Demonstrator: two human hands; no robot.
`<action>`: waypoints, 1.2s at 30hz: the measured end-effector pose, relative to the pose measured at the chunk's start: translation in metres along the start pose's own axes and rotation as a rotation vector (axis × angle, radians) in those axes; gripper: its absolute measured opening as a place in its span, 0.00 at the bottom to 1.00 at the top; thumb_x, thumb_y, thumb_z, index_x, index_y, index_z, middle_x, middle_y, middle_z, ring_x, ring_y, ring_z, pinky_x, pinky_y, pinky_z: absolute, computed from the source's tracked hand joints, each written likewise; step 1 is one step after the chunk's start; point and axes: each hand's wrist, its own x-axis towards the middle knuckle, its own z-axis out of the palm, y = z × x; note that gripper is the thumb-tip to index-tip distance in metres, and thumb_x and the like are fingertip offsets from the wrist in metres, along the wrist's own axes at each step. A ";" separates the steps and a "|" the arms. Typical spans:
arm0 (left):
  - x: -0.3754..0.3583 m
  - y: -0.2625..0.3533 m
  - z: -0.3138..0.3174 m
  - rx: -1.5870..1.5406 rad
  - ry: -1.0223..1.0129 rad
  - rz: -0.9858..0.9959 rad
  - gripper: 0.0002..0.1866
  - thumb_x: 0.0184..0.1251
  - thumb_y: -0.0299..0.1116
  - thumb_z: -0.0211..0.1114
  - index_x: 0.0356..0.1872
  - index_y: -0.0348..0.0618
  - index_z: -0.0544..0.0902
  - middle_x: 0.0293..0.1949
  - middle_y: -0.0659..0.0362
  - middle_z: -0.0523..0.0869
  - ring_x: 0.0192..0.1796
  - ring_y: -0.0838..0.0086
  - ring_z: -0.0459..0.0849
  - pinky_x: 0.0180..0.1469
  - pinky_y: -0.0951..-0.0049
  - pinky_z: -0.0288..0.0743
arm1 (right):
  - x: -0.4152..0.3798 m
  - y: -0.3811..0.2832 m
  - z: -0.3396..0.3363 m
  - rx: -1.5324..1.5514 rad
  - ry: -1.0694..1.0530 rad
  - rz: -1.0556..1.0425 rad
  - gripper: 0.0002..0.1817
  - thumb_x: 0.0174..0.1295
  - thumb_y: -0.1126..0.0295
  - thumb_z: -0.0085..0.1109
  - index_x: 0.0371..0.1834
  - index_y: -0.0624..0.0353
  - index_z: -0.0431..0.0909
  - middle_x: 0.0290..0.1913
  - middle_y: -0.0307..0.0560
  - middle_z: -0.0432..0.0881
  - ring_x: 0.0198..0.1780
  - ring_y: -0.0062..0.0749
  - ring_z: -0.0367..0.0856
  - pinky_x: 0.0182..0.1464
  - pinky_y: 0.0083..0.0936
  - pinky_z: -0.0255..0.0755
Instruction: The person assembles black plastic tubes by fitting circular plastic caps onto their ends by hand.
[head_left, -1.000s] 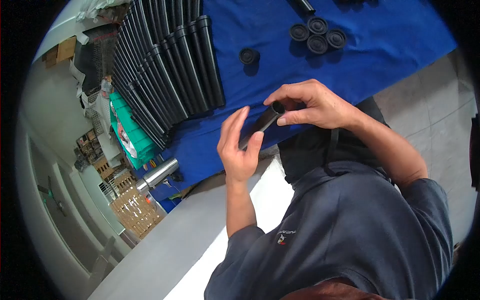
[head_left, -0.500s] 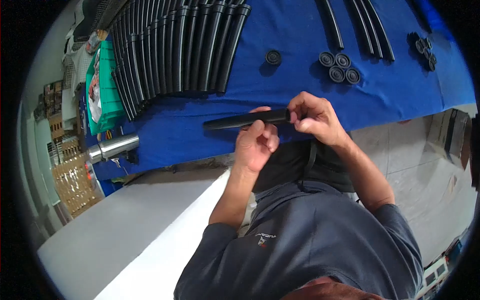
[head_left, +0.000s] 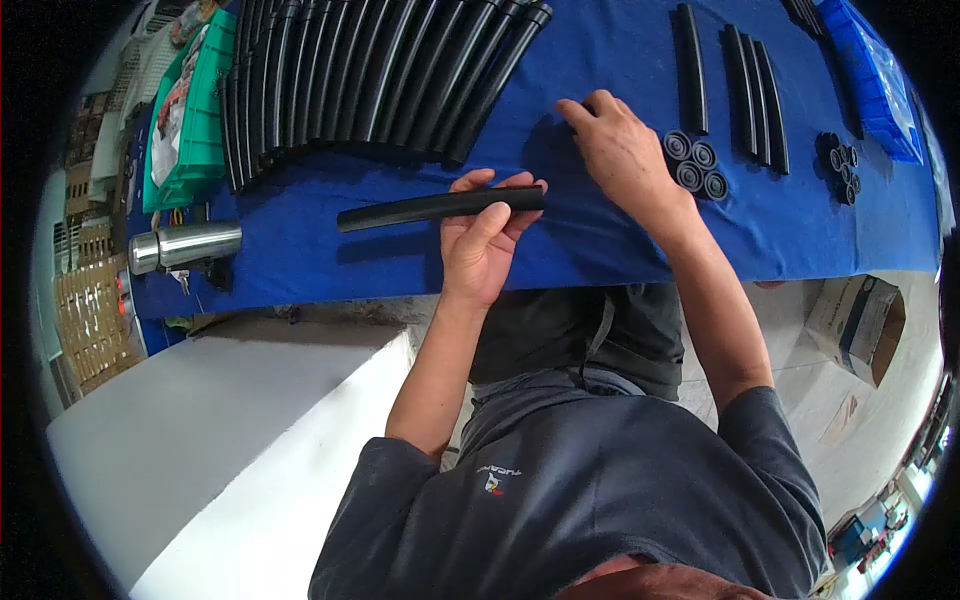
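A slightly curved black tube [head_left: 430, 207] lies across my left hand [head_left: 480, 235], which grips it near its right end, just above the near part of the blue cloth. My right hand [head_left: 625, 155] is away from the tube, farther over the cloth, its fingers bent downward. Beneath those fingers is the spot where a single round black cap lay; the cap is hidden, and whether it is pinched does not show. Close to the right wrist sits a cluster of several ringed black caps [head_left: 690, 177].
Many black tubes [head_left: 400, 80] lie side by side at the upper left, beside a green bin [head_left: 205, 110] and a steel flask [head_left: 190, 245]. More tubes [head_left: 692, 70], small caps [head_left: 845, 165] and a blue bin [head_left: 880, 80] are to the right. A cardboard box [head_left: 855, 325] stands below.
My right hand has left the tube's end and reached away to the lone cap, now covered. The left hand still holds the tube. The whole view has shifted.
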 end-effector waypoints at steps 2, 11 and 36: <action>-0.001 -0.001 -0.001 0.000 0.007 -0.002 0.17 0.73 0.22 0.66 0.61 0.45 0.79 0.63 0.40 0.85 0.67 0.44 0.83 0.67 0.52 0.84 | -0.005 0.002 -0.008 0.210 0.039 0.004 0.24 0.61 0.76 0.66 0.62 0.56 0.78 0.50 0.57 0.81 0.54 0.53 0.85 0.47 0.44 0.84; 0.001 -0.006 -0.002 0.084 -0.031 -0.012 0.16 0.72 0.23 0.69 0.58 0.42 0.81 0.61 0.40 0.86 0.65 0.48 0.85 0.68 0.51 0.83 | -0.077 -0.029 -0.007 1.259 -0.097 0.366 0.24 0.68 0.75 0.71 0.64 0.64 0.75 0.45 0.38 0.81 0.44 0.15 0.77 0.45 0.18 0.76; -0.005 -0.004 0.018 0.259 0.081 -0.055 0.15 0.69 0.21 0.71 0.55 0.37 0.82 0.52 0.44 0.89 0.58 0.57 0.90 0.58 0.56 0.91 | -0.085 -0.022 -0.015 1.008 -0.059 0.152 0.20 0.67 0.69 0.70 0.60 0.64 0.80 0.45 0.50 0.82 0.44 0.40 0.84 0.45 0.33 0.78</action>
